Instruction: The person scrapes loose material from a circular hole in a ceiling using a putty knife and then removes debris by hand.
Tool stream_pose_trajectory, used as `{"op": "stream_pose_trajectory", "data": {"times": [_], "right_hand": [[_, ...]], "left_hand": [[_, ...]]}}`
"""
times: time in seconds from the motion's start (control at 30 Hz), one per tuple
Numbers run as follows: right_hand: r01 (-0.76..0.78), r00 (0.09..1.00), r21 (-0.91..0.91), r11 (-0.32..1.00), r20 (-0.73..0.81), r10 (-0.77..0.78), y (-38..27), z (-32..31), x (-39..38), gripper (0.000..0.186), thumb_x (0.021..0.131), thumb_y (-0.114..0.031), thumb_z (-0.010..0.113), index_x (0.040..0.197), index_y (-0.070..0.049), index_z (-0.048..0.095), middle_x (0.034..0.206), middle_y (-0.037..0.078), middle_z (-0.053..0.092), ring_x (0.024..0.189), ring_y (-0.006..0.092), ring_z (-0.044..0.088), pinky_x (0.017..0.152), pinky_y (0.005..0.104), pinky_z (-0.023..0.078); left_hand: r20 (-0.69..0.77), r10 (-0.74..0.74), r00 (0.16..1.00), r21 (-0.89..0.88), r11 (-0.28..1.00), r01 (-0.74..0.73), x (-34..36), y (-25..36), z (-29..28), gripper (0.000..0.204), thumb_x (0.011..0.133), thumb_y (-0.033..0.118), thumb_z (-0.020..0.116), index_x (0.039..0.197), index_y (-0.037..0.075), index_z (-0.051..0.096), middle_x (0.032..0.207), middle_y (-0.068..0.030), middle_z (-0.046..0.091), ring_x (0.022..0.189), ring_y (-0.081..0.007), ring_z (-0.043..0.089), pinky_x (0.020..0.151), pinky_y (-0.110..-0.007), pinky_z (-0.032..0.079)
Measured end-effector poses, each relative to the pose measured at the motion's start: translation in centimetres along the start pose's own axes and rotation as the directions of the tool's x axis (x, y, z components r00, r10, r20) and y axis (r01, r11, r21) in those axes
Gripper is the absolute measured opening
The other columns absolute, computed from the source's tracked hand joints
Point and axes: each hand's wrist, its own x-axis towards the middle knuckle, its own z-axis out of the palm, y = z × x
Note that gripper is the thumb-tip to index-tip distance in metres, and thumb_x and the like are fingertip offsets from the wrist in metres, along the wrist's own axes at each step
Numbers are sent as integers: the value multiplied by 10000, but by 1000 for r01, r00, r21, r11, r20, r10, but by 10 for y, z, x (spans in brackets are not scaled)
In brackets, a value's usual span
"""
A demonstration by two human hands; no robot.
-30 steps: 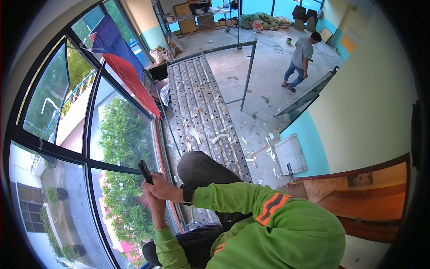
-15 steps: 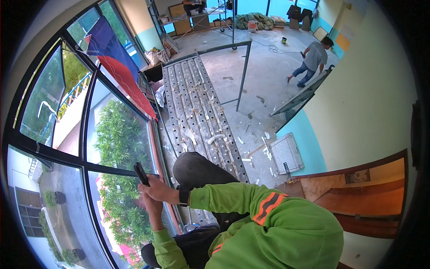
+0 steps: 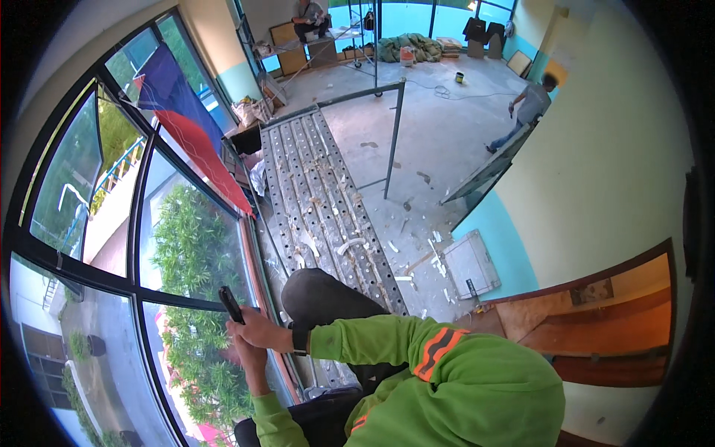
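My right hand [image 3: 262, 330] is closed around a black stick-like handle [image 3: 230, 304] that juts up past my fist. Whatever lies at its lower end is hidden, so the kind of tool does not show. Just beneath, my left hand [image 3: 249, 356] is raised against the right one, its fingers largely covered. Both hands are in front of the dark-framed window [image 3: 138, 291], close to its sill. Green sleeves cover my arms, and a dark band circles my right wrist. My bent knee [image 3: 320, 294] rests over a perforated metal plank [image 3: 316, 179].
White scraps litter the plank and the floor beside it. A metal guard frame [image 3: 395, 141] stands at the plank's far end. Below on the right, a grey panel [image 3: 474, 264] leans by the wall. One person [image 3: 530, 104] is beyond a tilted board; another [image 3: 309, 18] sits far back.
My view has tilted slightly, bringing more of the far room in. The person at right has moved farther right, partly behind the wall and board. My hands keep nearly the same pose.
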Motion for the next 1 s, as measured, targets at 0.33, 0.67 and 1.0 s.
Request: {"op": "stream_pose_trajectory", "data": {"times": [0.33,0.67,1.0], "right_hand": [[-186,957,181,966,257,136,31,-6,7,259,887,-320,584,853,-63,591,691,-15,529,677,79,489,619,265,400],[496,823,114,861,-379,-424,-6,-26,10,317,835,-245,620,1025,-3,546,818,73,546,795,224,535,735,329,450],[690,685,-715,-111,695,-219,-62,-59,-13,352,775,-261,641,1089,-114,580,978,84,570,973,290,563,804,426,479]], "left_hand": [[-18,20,1000,67,998,-19,-2,30,-5,221,796,107,582,990,1,588,835,-189,636,831,-336,643,688,-389,491],[-66,214,975,252,948,-191,8,7,-4,159,862,135,549,789,-6,564,770,-216,552,748,-435,529,655,-491,419],[186,141,972,482,849,-215,-1,54,-56,195,829,179,582,967,54,640,823,-148,637,795,-355,624,672,-432,501]]}}
